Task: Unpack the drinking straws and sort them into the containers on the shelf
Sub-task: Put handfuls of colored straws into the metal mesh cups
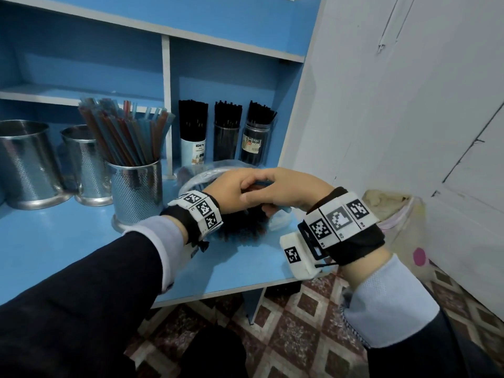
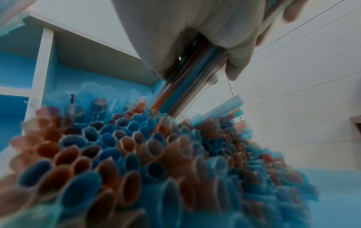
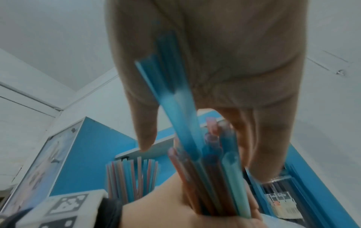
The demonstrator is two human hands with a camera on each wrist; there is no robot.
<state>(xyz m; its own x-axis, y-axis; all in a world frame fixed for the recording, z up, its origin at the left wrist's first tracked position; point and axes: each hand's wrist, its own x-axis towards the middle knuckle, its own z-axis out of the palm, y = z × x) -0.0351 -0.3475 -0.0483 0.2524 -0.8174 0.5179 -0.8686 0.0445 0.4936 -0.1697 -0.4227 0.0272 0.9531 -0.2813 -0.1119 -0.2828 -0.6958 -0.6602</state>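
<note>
Both hands meet over the blue desk (image 1: 68,241). My left hand (image 1: 226,189) grips a bundle of blue and orange straws (image 3: 210,177) around its middle. My right hand (image 1: 291,189) curls over the bundle's top ends, thumb on one side and fingers on the other, with blue straws (image 3: 175,108) against its palm. Under the hands lies a pile of loose coloured straws (image 1: 240,227), their open ends filling the left wrist view (image 2: 136,154), on a clear plastic bag (image 1: 199,175). A perforated metal cup (image 1: 136,192) to the left holds several coloured straws (image 1: 128,132).
Two more steel cups (image 1: 24,165) (image 1: 87,165) stand at the far left of the desk. Three containers of black straws (image 1: 193,132) (image 1: 227,132) (image 1: 256,135) stand in the shelf compartment behind the hands. A bagged bin (image 1: 403,222) sits on the floor at right.
</note>
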